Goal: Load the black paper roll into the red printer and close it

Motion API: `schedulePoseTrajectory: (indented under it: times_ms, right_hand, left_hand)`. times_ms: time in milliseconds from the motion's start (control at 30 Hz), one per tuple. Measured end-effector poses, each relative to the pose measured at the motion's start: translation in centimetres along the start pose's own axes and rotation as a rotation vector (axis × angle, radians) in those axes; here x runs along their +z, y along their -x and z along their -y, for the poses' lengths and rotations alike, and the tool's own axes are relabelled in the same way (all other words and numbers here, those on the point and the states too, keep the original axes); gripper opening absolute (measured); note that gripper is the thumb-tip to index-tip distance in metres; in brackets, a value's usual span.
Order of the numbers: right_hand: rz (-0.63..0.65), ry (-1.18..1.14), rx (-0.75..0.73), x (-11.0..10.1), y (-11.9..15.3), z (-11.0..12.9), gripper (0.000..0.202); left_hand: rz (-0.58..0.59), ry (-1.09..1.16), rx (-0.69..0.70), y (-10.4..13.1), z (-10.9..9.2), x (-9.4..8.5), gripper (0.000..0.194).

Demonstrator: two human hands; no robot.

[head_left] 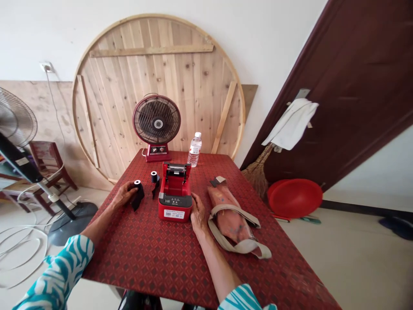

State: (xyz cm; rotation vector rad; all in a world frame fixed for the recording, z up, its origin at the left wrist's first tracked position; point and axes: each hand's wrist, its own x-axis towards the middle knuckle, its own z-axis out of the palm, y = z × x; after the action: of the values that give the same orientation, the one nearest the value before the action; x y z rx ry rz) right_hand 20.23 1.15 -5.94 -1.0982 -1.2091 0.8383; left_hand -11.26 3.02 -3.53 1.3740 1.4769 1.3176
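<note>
A red label printer (176, 202) stands on the table with its lid raised and its roll compartment showing. My left hand (124, 193) is closed on a black roll with a white core (137, 191), whose loose strip hangs down onto the tabletop. Just beyond it, a second black roll (154, 177) stands upright with its tail unwound. Against the printer's right side lies my right hand (198, 211), fingers extended along the casing and not wrapped round it.
The patterned red table (145, 258) carries a small red fan (157, 122), a water bottle (194, 150) and, at right, an orange pouch (230, 213) with a pale strap. A standing fan (19, 125) is at left. On the floor at right is a red basin (295, 198).
</note>
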Motion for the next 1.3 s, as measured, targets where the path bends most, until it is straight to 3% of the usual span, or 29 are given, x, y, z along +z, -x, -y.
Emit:
schedulePoseTrajectory:
  times_ms: [100, 200, 333, 433, 567, 967, 1067, 1133, 1300]
  right_hand:
    - [0.009, 0.000, -0.005, 0.0, 0.0, 0.2, 0.037]
    - [0.010, -0.005, -0.021, 0.1, -0.1, 0.3, 0.036]
    - [-0.007, -0.007, -0.032, 0.2, -0.2, 0.3, 0.033]
    - [-0.011, -0.013, -0.045, 0.2, -0.2, 0.3, 0.031]
    - [-0.013, -0.016, -0.067, 0.3, -0.4, 0.2, 0.030]
    - [-0.032, -0.028, -0.098, 0.5, -0.4, 0.2, 0.029]
    - [-0.029, -0.021, -0.101, 0.4, -0.4, 0.1, 0.028]
    - [-0.027, -0.020, -0.102, 0.4, -0.4, 0.2, 0.029]
    - [-0.017, -0.027, -0.075, 0.3, -0.2, 0.5, 0.030]
  left_hand:
    - [-0.004, 0.093, -0.018, -0.2, -1.4, -0.1, 0.061]
    - [0.090, 0.121, 0.033, 0.4, -4.9, 0.7, 0.063]
    - [0.335, -0.198, 0.305, 1.2, -10.4, 4.2, 0.046]
    - [0.454, -0.474, 0.511, 0.8, -12.6, 7.2, 0.033]
    - [0.543, -0.724, 0.617, -0.9, -13.1, 9.8, 0.033]
    - [0.722, -1.045, 0.506, -3.8, -11.8, 13.4, 0.018]
    - [0.724, -1.009, 0.503, -3.8, -12.0, 13.2, 0.021]
    - [0.705, -0.872, 0.474, -3.0, -12.2, 12.3, 0.024]
    - [0.528, -0.482, 0.417, 2.0, -11.9, 9.6, 0.031]
